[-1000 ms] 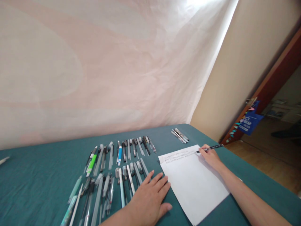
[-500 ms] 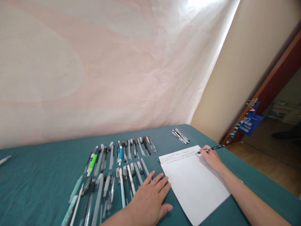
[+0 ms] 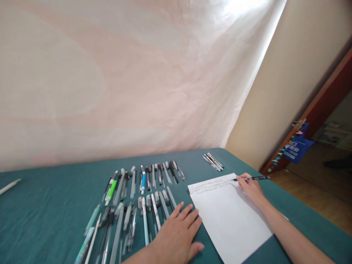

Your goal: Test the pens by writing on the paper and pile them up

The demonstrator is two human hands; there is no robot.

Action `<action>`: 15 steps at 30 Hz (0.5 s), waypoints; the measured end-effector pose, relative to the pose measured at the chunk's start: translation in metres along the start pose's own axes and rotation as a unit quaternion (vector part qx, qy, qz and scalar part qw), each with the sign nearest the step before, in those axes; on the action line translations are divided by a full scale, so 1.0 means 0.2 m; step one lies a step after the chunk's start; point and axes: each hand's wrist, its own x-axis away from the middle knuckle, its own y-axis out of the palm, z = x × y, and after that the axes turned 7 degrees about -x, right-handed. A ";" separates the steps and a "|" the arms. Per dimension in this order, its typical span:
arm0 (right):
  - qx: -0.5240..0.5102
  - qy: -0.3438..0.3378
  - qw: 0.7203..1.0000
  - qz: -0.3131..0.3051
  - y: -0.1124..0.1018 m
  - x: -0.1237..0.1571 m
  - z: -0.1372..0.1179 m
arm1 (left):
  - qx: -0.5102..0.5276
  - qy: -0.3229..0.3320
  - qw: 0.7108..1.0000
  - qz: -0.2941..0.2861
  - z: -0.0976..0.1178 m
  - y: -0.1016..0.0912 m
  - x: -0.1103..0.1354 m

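My right hand point(image 3: 249, 188) grips a black pen point(image 3: 257, 178), its tip resting on the upper right of a white sheet of paper point(image 3: 233, 220). Several lines of small handwriting run across the top of the sheet; the lower part is blank. Flat on the cloth lies my left hand point(image 3: 180, 233), fingers spread, by the paper's left edge. It holds nothing and partly covers the ends of some pens. A row of grey and white pens point(image 3: 155, 212) lies just beyond it on the left.
Another row of pens, among them a green one point(image 3: 111, 192) and a blue one point(image 3: 143, 181), lies farther back. A small bundle of pens point(image 3: 213, 161) sits beyond the paper. A white pen point(image 3: 9, 186) is at far left on the green tablecloth point(image 3: 46, 209). A hanging sheet point(image 3: 123, 80) backs the table.
The pen in my right hand has moved slightly right along the writing and tilts flatter. The whole view has shifted a little. My left hand stays flat beside the paper.
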 end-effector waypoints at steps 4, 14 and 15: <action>0.022 -0.107 0.991 -0.073 0.05 0.08 -0.21 | -0.013 0.025 0.999 0.020 0.00 0.03 0.00; 0.187 -0.505 0.816 -0.210 0.42 0.34 -0.80 | -0.051 0.048 0.996 0.056 0.01 0.07 0.00; 0.189 -0.520 0.807 -0.206 0.45 0.35 -0.85 | -0.050 0.044 0.996 0.058 0.01 0.07 0.00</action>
